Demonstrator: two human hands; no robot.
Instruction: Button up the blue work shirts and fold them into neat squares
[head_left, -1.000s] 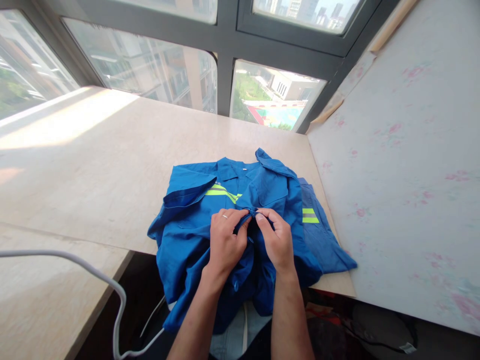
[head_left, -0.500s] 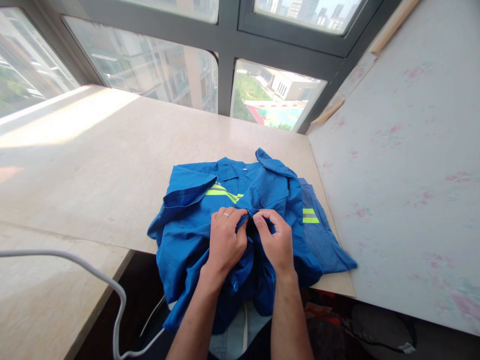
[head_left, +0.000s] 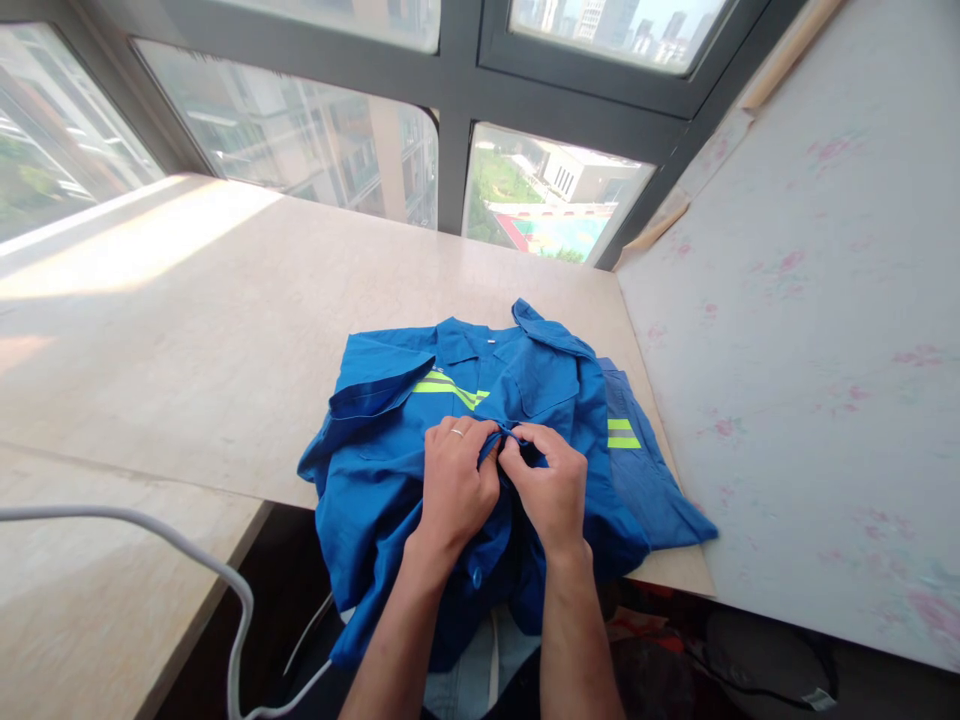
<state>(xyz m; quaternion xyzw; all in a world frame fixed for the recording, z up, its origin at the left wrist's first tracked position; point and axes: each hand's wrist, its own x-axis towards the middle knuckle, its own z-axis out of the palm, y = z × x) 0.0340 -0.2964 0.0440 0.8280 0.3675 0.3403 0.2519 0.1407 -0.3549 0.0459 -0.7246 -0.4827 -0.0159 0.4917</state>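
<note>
A blue work jacket with yellow and grey reflective stripes lies front up on the ledge, its lower part hanging over the edge toward me. At the middle of its front opening, my left hand, with a ring on one finger, pinches one edge of the cloth. Close beside it, my right hand pinches the cloth too, fingertips almost touching the left ones. Whatever sits between the fingertips is hidden. Lower on the front edge, a blue button shows between my forearms.
A paler blue folded garment with a stripe lies under the jacket's right side. The stone ledge runs to the window frame. A flowered wall bounds the right; a white cable crosses at lower left.
My right thumb and fingers have shifted slightly left and down against the cloth, closer to the left hand. The jacket stays in place apart from small folds at the fingertips.
</note>
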